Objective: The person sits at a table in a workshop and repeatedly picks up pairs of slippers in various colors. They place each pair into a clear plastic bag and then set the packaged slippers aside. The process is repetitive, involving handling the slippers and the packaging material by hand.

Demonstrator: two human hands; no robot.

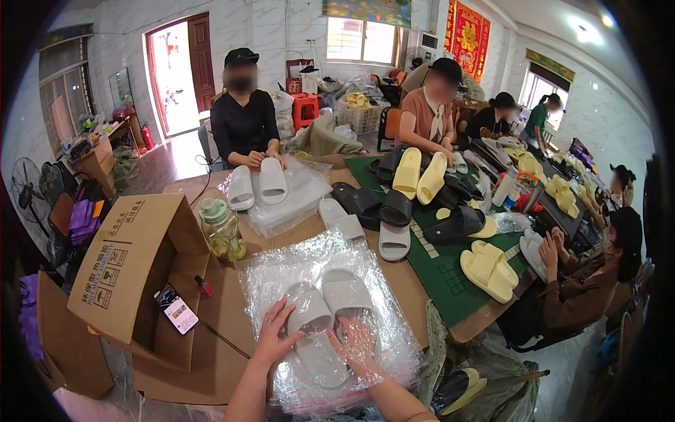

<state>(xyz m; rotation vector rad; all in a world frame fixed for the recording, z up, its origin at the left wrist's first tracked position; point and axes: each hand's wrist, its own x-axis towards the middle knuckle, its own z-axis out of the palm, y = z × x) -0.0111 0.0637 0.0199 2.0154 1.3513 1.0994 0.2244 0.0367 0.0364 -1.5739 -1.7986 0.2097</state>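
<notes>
A pair of light grey slide slippers [309, 307] lies side by side at the table's near edge, in or among a stack of clear plastic bags [264, 285]. My left hand [274, 333] rests at the left slipper's edge, fingers stretched over its strap and thumb apart. My right hand [357, 346] lies between the two slippers with its fingers spread. Glossy plastic seems to cover part of that hand; I cannot tell whether it is inside the bag. Neither hand is closed round anything.
To the left stand an open cardboard box [133, 274] with a phone [177, 311] in it and a glass jar [222, 232]. Black, grey and yellow slippers [490, 270] crowd a green mat [436, 271] on the right. Several people sit around the tables; one across handles grey slippers [273, 181].
</notes>
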